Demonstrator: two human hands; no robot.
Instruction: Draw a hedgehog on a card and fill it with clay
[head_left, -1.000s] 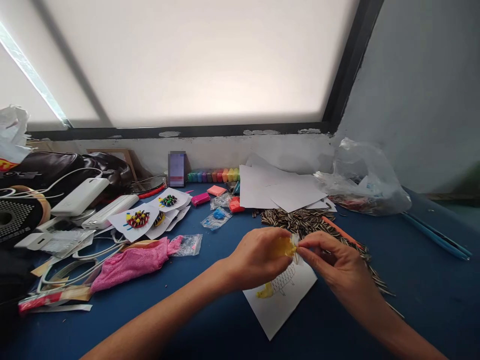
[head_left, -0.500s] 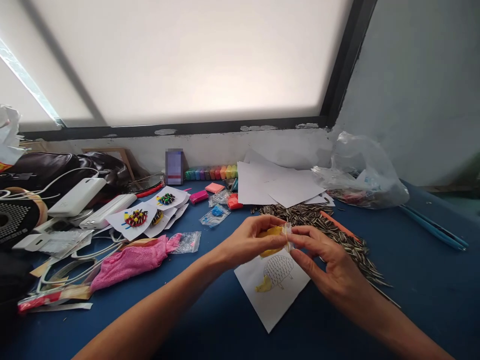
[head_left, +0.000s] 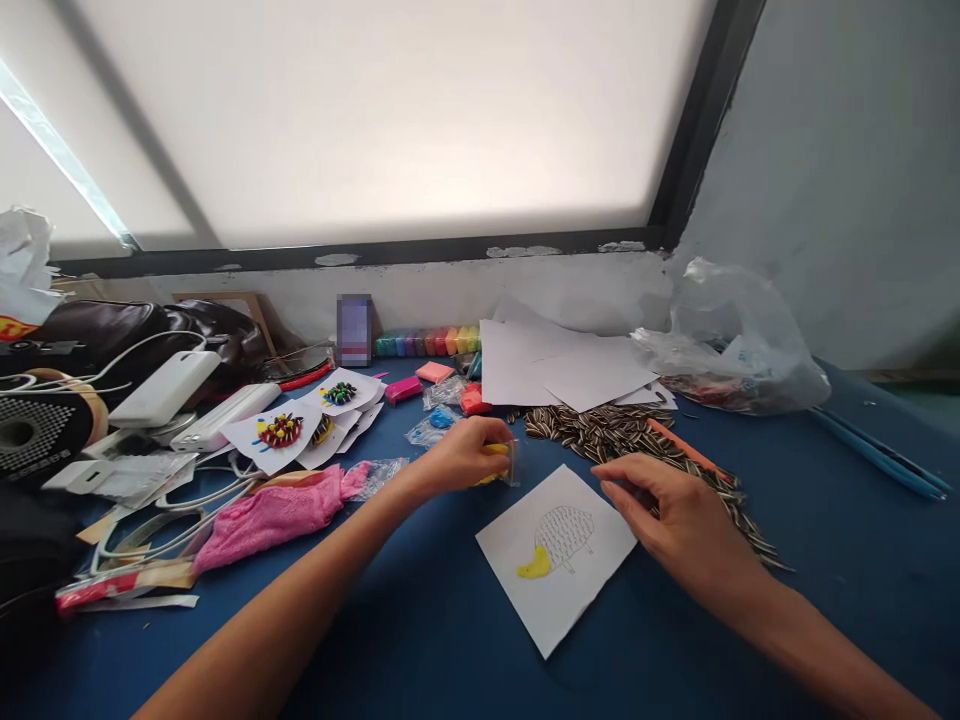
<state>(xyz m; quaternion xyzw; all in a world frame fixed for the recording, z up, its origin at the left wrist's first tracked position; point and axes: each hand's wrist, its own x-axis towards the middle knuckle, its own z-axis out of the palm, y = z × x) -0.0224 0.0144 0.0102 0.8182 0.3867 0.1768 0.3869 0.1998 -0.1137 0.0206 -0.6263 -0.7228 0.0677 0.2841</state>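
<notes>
My left hand [head_left: 472,455] is closed on a packet of yellow clay [head_left: 493,478], its clear wrapper showing past the fingertips, just above the blue tabletop. My right hand [head_left: 667,505] hovers by the right corner of a white sheet [head_left: 525,610]. Its fingers are loosely bent, thumb slightly apart from the index finger, and nothing shows between them. Drawn on the sheet is a hedgehog-like animal [head_left: 568,535] with a patterned round body. Yellow clay [head_left: 535,564] fills its head.
Sunflower seeds [head_left: 607,435] lie in a heap beyond the sheet, with an orange stick [head_left: 686,447] on them. Blank papers [head_left: 562,365], clay blocks [head_left: 427,343], and a plastic bag [head_left: 757,350] stand behind. Finished pictures [head_left: 281,432], a pink cloth [head_left: 281,520] and cables crowd the left. Blue tweezers [head_left: 877,455] lie right.
My hands have parted. The left has carried the yellow clay packet left, off the sheet; the right has let go of the packet and stays near the sheet's corner.
</notes>
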